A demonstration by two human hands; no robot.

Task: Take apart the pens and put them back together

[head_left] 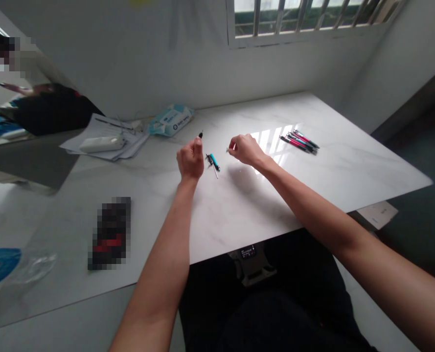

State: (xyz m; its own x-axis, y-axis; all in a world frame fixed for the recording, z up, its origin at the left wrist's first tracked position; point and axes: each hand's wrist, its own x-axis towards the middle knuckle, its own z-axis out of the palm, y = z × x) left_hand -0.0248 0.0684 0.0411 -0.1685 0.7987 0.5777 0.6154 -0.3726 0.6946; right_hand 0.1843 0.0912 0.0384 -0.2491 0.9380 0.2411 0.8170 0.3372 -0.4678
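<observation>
My left hand (190, 159) is closed in a fist around a black pen part (201, 134), whose narrow tip points up above the thumb. The rest of that part is hidden in the fingers. To its right my right hand (247, 149) pinches a tiny pale piece (227, 150), too small to name, just above the table. Between the hands lie a teal pen barrel (214, 161), a small black pen piece (209, 159) and a thin white stick (215, 171) like a refill. Farther right, several pens (300, 142) with red, teal and black barrels rest in a loose bunch.
A wet wipes pack (173, 120) and papers (103, 128) with a white device (102, 143) lie at the back left. Nearer stands a blurred-out dark object (110, 233), beside clear plastic (34, 268). A person's arm (17, 89) shows at far left. The marble-patterned table (349, 161) meets the wall.
</observation>
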